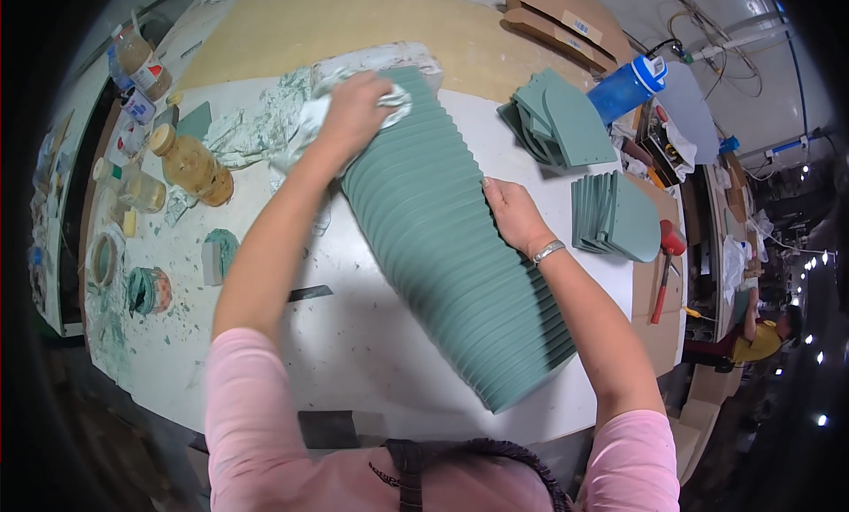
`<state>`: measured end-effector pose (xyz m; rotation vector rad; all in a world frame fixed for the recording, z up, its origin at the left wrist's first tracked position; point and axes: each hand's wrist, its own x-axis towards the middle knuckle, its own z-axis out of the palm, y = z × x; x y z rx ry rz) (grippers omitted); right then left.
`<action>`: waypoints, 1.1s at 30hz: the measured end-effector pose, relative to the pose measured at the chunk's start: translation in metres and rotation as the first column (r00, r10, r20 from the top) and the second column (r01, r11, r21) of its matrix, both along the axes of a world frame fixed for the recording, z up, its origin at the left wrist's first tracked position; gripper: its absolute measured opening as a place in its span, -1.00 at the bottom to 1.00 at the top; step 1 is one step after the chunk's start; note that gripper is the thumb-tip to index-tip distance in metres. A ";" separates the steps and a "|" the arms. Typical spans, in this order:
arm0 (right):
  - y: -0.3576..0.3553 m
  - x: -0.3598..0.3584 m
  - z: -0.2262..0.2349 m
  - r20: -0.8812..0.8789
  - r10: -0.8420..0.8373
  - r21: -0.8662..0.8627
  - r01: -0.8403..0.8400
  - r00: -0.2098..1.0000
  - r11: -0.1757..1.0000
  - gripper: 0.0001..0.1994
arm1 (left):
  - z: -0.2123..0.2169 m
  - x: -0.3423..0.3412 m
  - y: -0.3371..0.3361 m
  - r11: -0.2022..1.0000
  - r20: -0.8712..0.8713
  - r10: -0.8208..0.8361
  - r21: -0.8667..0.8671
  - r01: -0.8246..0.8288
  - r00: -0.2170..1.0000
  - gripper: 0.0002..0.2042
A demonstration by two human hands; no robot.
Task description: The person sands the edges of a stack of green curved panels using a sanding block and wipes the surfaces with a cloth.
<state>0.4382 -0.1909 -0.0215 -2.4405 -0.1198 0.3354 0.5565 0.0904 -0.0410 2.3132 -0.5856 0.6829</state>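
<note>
A long, ribbed green piece (433,238), like a row of overlapping curved slats, lies slantwise across the white table. My left hand (357,112) is closed on a white cloth (395,103) and presses it against the far end of the piece. Along the piece's right edge, my right hand (515,213) rests with its thumb up on the rim; the fingers' undersides are hidden. Under the far end sits a whitish block (389,56). A heap of green-smeared rags (256,130) lies just left of my left hand.
Stacked green panels (566,123) and curved green pieces (619,218) stand on the right, near a blue bottle (628,89) and a red mallet (665,264). At left are a jar of amber liquid (193,165), other bottles, and a paste-smeared cup (149,291). A person (759,337) is far right.
</note>
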 end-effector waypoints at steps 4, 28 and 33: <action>-0.003 -0.003 -0.010 0.060 -0.005 0.057 0.002 0.998 0.998 -0.49 | 0.010 0.011 -0.016 0.993 -0.058 -0.024 0.116 0.030 0.998 -0.78; -0.010 -0.003 -0.004 0.001 -0.069 0.026 0.069 0.998 0.997 -0.48 | -0.004 -0.230 0.022 0.873 -0.538 -0.086 -0.446 -0.196 0.838 -0.79; -0.003 -0.001 -0.008 0.016 -0.037 0.045 0.036 0.999 0.998 -0.49 | 0.031 -0.282 -0.007 0.746 -0.574 -0.664 -0.554 0.371 0.479 -0.62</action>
